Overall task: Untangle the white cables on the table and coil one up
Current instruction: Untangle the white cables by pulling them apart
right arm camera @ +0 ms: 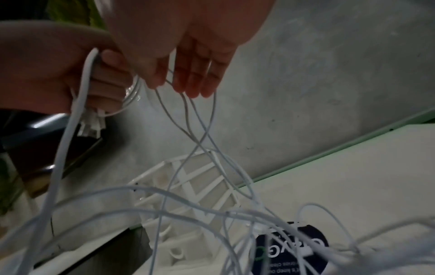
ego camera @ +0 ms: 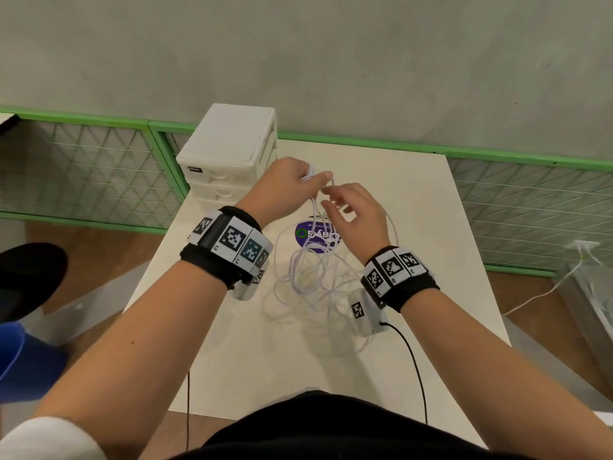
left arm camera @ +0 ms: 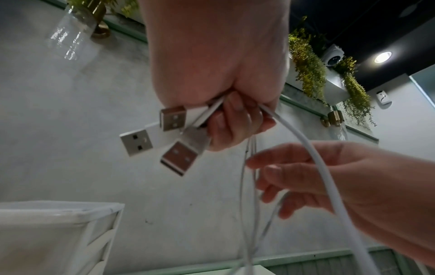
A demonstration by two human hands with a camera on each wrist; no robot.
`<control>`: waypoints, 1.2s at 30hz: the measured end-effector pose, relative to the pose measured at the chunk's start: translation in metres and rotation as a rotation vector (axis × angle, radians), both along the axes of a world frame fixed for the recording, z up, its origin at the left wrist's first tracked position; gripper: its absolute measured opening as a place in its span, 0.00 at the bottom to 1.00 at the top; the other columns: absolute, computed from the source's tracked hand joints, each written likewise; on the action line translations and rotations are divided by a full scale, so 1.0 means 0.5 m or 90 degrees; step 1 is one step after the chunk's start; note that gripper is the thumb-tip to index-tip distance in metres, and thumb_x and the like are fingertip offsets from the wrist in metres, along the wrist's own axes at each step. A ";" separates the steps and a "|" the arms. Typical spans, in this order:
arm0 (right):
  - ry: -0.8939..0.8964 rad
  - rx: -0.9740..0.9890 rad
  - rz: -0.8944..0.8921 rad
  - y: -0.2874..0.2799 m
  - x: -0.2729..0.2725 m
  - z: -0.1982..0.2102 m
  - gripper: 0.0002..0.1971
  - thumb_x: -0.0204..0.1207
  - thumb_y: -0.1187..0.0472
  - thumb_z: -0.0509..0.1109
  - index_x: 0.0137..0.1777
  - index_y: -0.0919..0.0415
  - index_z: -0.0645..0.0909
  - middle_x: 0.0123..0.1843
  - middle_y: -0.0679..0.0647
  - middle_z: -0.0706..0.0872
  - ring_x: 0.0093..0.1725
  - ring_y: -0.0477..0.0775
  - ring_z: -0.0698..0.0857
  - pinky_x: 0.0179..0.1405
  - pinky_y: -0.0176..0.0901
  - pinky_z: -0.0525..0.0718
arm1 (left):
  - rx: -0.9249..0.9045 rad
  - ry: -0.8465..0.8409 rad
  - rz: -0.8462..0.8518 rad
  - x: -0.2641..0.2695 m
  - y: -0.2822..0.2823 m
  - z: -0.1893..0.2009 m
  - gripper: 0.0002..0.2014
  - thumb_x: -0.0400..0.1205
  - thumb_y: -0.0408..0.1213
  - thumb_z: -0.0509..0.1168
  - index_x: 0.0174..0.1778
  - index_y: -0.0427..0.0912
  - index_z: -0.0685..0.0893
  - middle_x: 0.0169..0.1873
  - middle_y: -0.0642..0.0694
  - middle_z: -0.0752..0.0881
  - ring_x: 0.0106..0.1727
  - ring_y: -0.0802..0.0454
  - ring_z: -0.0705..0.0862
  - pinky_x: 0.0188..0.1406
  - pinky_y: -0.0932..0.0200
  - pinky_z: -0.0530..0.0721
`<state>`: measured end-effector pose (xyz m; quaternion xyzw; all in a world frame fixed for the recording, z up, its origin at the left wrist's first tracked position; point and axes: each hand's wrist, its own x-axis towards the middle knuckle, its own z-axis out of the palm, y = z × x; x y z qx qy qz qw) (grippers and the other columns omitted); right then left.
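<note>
My left hand (ego camera: 292, 180) is raised above the table and grips the ends of the white cables. Three USB plugs (left arm camera: 173, 118) stick out of its fist in the left wrist view, and a thicker white cable (left arm camera: 317, 167) hangs from its fingers. Just right of it and lower, my right hand (ego camera: 351, 210) has straight, relaxed fingers (right arm camera: 188, 80) with thin strands running between them. The strands drop to a loose tangle of white cables (ego camera: 315, 280) on the white table (ego camera: 414, 227).
A white plastic drawer unit (ego camera: 229, 151) stands at the table's far left corner, close to my left hand. A round purple sticker (ego camera: 315, 235) lies under the cables. A green mesh fence (ego camera: 83, 167) runs behind the table. A black wire (ego camera: 411, 360) trails from my right wrist.
</note>
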<state>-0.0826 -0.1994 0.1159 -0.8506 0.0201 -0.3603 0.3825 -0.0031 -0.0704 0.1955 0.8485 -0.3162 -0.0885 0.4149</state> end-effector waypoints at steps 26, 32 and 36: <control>0.666 -0.250 0.023 -0.086 -0.015 -0.081 0.26 0.82 0.47 0.58 0.79 0.49 0.64 0.84 0.51 0.57 0.84 0.51 0.47 0.81 0.62 0.41 | -0.250 -0.002 0.108 0.010 0.011 0.050 0.23 0.84 0.39 0.66 0.22 0.36 0.75 0.09 0.57 0.72 0.14 0.63 0.67 0.18 0.72 0.63; 0.093 0.178 0.017 -0.053 -0.010 0.010 0.14 0.67 0.73 0.64 0.38 0.55 0.88 0.48 0.49 0.85 0.51 0.42 0.81 0.57 0.35 0.75 | -0.110 -0.065 0.056 0.012 -0.017 0.047 0.23 0.84 0.44 0.65 0.21 0.43 0.75 0.19 0.51 0.74 0.17 0.64 0.72 0.24 0.69 0.66; 0.093 0.205 0.118 0.004 -0.008 0.027 0.16 0.70 0.75 0.63 0.41 0.55 0.87 0.43 0.50 0.85 0.41 0.41 0.82 0.42 0.32 0.77 | -0.131 -0.072 0.042 0.008 -0.031 0.049 0.24 0.83 0.44 0.66 0.20 0.47 0.73 0.18 0.51 0.73 0.18 0.61 0.72 0.28 0.61 0.68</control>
